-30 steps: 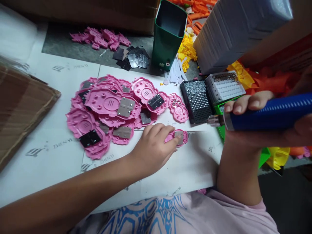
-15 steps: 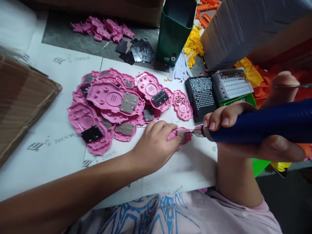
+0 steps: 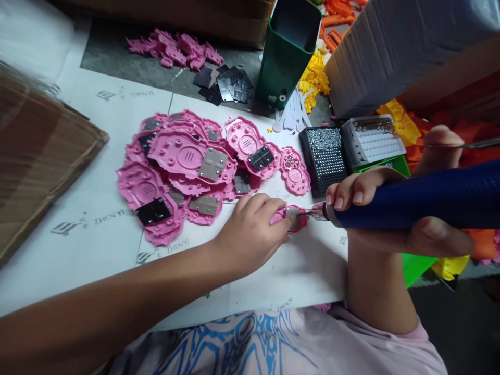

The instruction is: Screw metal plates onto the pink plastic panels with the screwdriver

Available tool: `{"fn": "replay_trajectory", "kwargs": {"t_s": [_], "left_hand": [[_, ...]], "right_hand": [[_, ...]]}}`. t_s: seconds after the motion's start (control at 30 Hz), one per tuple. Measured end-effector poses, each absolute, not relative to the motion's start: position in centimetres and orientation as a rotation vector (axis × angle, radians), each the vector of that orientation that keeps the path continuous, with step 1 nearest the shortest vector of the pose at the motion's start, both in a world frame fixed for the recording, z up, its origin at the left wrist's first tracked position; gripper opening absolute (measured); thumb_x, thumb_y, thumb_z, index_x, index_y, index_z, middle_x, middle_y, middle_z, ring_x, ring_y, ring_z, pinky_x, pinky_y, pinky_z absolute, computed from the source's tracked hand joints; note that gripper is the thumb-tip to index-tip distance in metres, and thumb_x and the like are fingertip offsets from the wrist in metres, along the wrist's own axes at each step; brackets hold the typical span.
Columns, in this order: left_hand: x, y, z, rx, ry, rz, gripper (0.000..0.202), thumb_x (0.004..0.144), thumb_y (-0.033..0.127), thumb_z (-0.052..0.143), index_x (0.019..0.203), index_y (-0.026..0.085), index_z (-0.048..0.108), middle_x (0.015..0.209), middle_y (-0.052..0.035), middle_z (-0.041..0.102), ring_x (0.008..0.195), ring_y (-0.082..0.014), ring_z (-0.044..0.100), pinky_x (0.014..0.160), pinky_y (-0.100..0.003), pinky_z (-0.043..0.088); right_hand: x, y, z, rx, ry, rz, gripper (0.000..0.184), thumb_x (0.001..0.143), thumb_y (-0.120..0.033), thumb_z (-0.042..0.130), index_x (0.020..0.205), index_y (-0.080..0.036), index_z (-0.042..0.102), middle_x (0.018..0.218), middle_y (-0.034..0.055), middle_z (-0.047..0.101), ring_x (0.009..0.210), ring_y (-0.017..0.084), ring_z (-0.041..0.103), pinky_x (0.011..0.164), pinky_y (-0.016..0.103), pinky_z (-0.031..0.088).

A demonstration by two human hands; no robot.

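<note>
My left hand (image 3: 255, 234) is closed on a small pink plastic shell (image 3: 278, 214), pressing it to the white sheet. A grey metal plate (image 3: 292, 212) lies in the shell near my fingertips. Wrapped around a blue electric screwdriver (image 3: 375, 205) is my right hand (image 3: 361, 190). The bit points left and meets the plate area; whether a screw sits under it is too small to tell. Beside my left hand lies a heap of pink shells (image 3: 167, 146), several with black or grey plates. Another pink shell (image 3: 295, 174) with shiny round parts lies beyond my fingers.
A black tray of screws (image 3: 326, 166) stands beside a clear box (image 3: 373, 138). Farther back are a green bin (image 3: 289, 57), black plates (image 3: 230, 86), small pink parts (image 3: 172, 48) and yellow parts (image 3: 314, 78). A cardboard box (image 3: 42, 166) borders the left.
The whole view has shifted slightly, with the table things appearing a little to the right. Both hands keep their holds, and the screwdriver bit stays at the plate.
</note>
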State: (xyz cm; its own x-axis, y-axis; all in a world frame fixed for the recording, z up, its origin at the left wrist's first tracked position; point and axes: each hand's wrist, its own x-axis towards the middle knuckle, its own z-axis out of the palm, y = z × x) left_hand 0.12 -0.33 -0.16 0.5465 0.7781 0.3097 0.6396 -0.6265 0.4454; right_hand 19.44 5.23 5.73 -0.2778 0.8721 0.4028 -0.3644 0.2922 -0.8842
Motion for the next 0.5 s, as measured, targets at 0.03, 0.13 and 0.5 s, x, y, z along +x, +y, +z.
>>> {"fn": "replay_trajectory", "kwargs": {"t_s": [0.03,0.13,0.5], "left_hand": [[0.1,-0.3,-0.1,2.503,1.183,0.701,0.026,0.091,0.028,0.063,0.113,0.016,0.068,0.112,-0.0114,0.066,0.095,-0.0268,0.052,0.079,-0.040,0.040],[0.1,-0.2,-0.1,2.505,1.187,0.704,0.025,0.092,0.028,0.061,0.112,0.016,0.069,0.112,-0.0116,0.066,0.095,-0.0271,0.051,0.079,-0.040,0.040],[0.3,-0.3,0.0,2.496,1.189,0.655,0.027,0.094,0.026,0.054,0.116,0.017,0.066,0.112,-0.0129,0.064,0.095,-0.0274,0.050,0.080,-0.042,0.043]], "right_hand": [[19.5,5.2,5.8,-0.519,-1.368,1.313,0.041,0.075,-0.034,0.065,0.115,-0.033,0.061,0.073,0.0018,0.063,0.058,0.020,0.062,0.057,0.038,0.053],[19.7,5.3,5.7,-0.511,-1.363,1.323,0.037,0.073,-0.035,0.066,0.110,-0.032,0.063,0.074,0.0015,0.063,0.060,0.020,0.063,0.058,0.038,0.054],[18.9,3.8,6.6,-0.697,-1.510,1.250,0.026,0.075,-0.041,0.067,0.090,-0.020,0.066,0.073,0.0048,0.058,0.063,0.020,0.060,0.064,0.040,0.050]]}}
